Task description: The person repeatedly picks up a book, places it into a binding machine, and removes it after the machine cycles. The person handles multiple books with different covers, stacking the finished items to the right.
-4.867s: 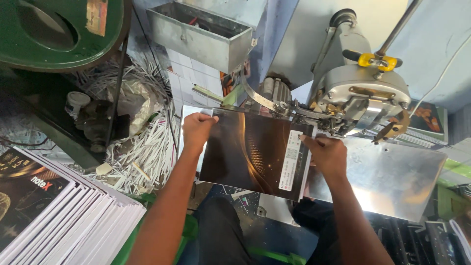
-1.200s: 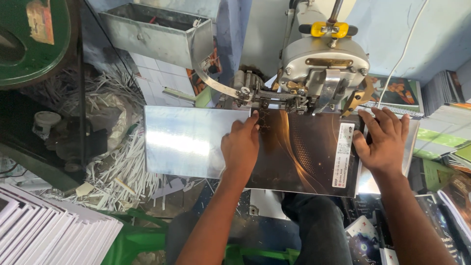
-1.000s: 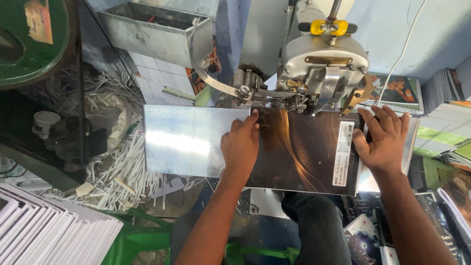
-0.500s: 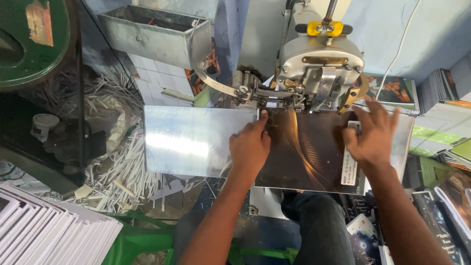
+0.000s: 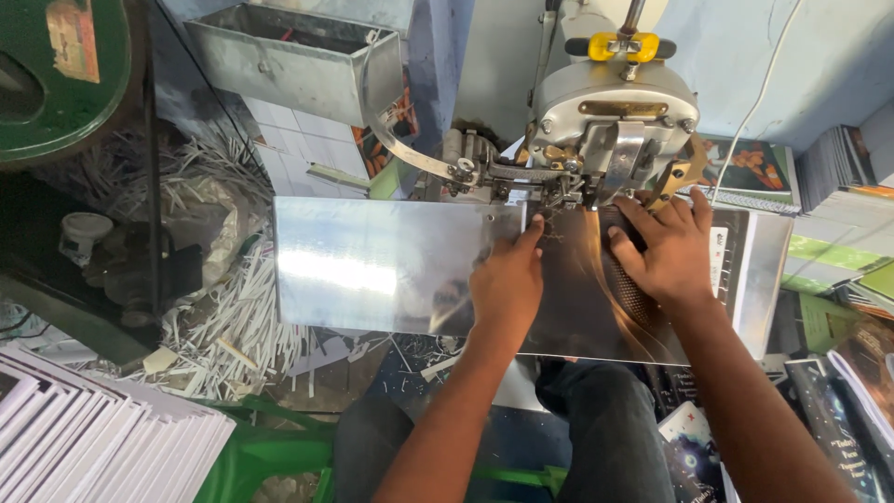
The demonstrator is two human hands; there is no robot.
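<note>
Fingers press flat on the dark booklet — under both hands.

Dark glossy booklet w/ gold swirls, silver plate, yellow knob

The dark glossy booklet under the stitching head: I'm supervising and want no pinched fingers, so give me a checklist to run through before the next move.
1. Dark glossy booklet lies flat on the shiny metal table: ok.
2. Left hand presses the booklet down: ok.
3. Right hand flat on the booklet: ok.
4. Fingers clear of the grey metal stitching head: not ok, right fingertips sit right below it.
5. Booklet's spine lined up under the head: cannot tell, hands hide it.
6. White paper trimmings off the table: ok.
</note>
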